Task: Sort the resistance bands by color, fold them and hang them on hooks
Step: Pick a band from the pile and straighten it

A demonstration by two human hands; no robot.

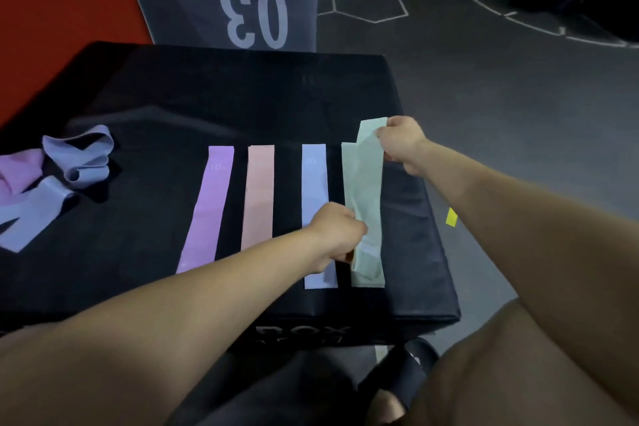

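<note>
Several resistance bands lie flat in a row on a black box point(173, 107): a purple band point(207, 207), a peach band point(257, 197), a light blue band point(314, 183) and a mint green band point(361, 183) at the right. My right hand point(403, 142) pinches the far end of a second mint green band lying on top of the first. My left hand point(337, 232) grips the same band near its lower part. At the box's left side sits a loose heap of blue bands point(79, 156) and a pink band point(17, 173).
A grey box marked "03" point(256, 14) stands behind the black box, with a red surface point(52, 10) at the far left. Dark gym floor with white hexagon lines lies to the right. My knee and a black sandal point(404, 377) are below the box's front edge.
</note>
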